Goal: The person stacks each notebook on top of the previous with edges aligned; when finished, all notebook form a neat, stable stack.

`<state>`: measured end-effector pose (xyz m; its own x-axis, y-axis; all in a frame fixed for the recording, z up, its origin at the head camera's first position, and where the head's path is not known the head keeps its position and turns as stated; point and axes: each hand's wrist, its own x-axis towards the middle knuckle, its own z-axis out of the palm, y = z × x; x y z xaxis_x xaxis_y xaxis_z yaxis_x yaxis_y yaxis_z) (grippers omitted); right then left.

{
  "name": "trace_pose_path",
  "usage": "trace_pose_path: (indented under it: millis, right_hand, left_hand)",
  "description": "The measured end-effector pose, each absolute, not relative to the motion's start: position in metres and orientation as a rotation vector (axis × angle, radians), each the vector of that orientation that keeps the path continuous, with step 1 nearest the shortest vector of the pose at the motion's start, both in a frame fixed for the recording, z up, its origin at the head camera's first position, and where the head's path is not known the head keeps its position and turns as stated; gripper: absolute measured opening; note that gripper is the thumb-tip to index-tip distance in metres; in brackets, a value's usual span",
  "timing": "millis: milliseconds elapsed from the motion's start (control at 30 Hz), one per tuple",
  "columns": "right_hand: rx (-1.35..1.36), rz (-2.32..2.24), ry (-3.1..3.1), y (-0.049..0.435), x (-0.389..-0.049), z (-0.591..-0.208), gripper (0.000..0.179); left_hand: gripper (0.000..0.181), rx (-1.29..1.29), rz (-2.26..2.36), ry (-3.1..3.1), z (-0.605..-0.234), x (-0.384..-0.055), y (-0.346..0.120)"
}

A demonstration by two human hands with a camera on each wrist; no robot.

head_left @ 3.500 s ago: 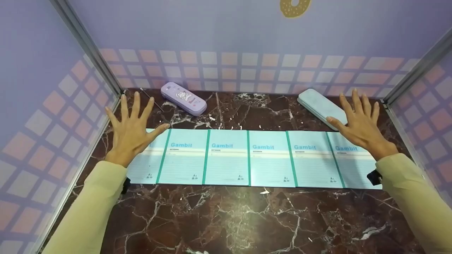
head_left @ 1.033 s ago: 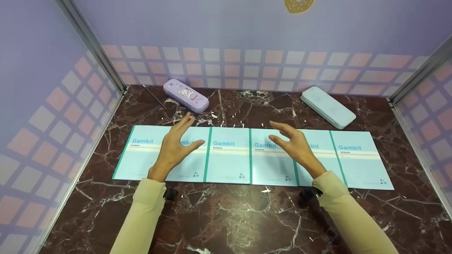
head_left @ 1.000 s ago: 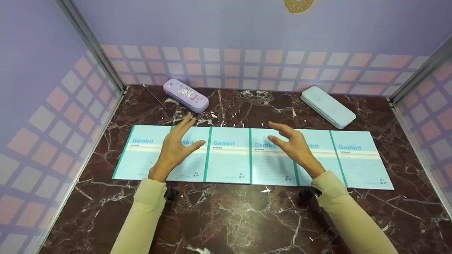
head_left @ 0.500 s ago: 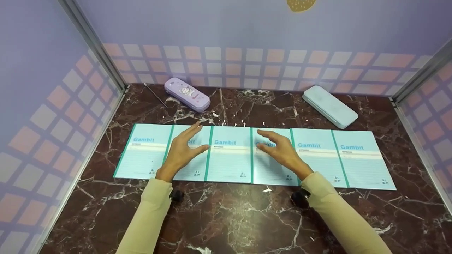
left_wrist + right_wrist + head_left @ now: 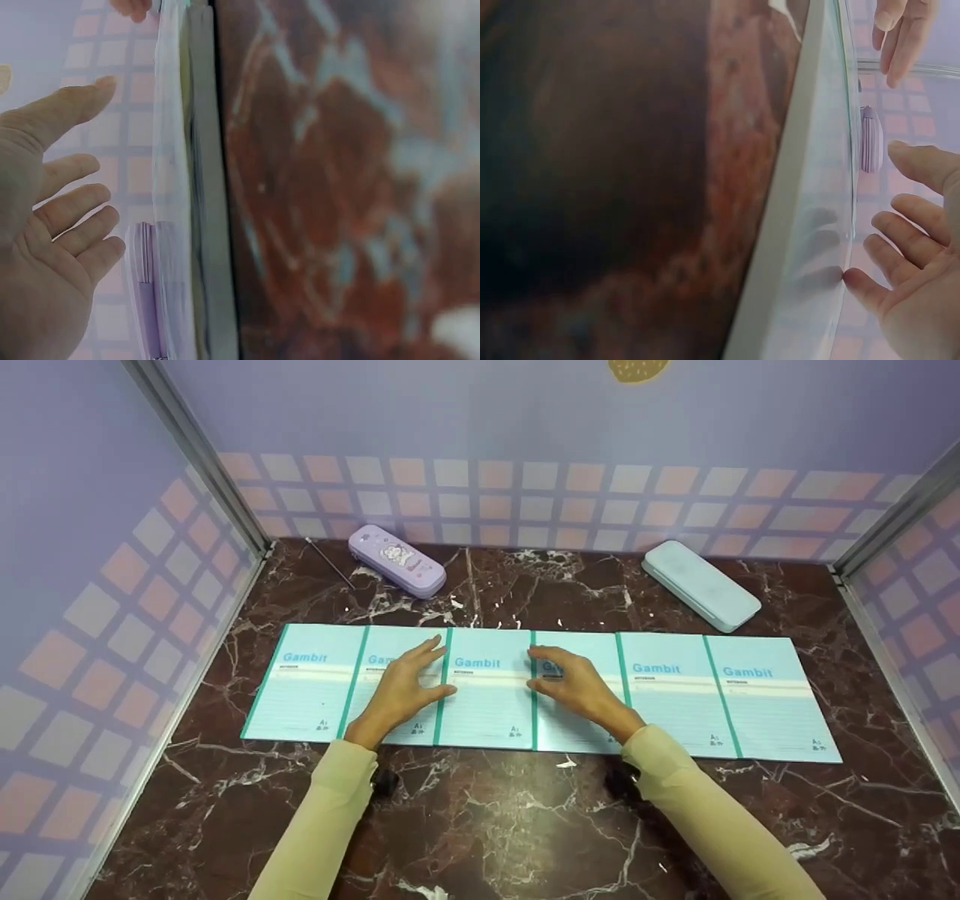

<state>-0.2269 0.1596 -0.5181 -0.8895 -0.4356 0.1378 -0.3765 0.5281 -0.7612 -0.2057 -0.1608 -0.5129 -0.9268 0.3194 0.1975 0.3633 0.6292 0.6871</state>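
Observation:
Several light-blue "Gambit" notebooks with green spines lie edge to edge in a row across the table. My left hand (image 5: 405,686) is over the second notebook from the left (image 5: 394,643), its thumb and fingers spread apart at the edge of the third notebook (image 5: 487,697). Over the fourth notebook (image 5: 574,639) is my right hand (image 5: 577,686), thumb and fingers apart near that notebook's green spine. Neither hand holds anything. In the right wrist view the little finger of the right hand (image 5: 915,285) seems to meet the shiny cover. The left wrist view shows the left hand (image 5: 52,225) above the covers.
Behind the row lie a purple pencil case (image 5: 397,561) at left and a pale-blue case (image 5: 701,585) at right. A thin dark stick (image 5: 330,562) lies left of the purple case. White scraps dot the dark marble table (image 5: 480,817); patterned walls (image 5: 487,405) enclose it.
From far apart over the outer notebooks, both hands have come in toward the middle of the row. In the last second they moved closer together and slightly nearer the body. Notebooks and cases stay in place.

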Motion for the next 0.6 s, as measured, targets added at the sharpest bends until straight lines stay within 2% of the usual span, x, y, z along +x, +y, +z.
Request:
trace_pose_path:
  millis: [333, 600]
  right_hand:
    - [-0.691, -1.218, 2.646, 0.1546, -0.2274, -0.5217, 0.056]
    - [-0.766, -1.128, 2.694, 0.1552, -0.2271, -0.5238, 0.061]
  left_hand:
    - [0.075, -0.603, -1.170, -2.864, -0.5160, -0.2053, -0.1597]
    - [0.069, -0.683, -1.139, -2.958, -0.5176, -0.2060, -0.1583]
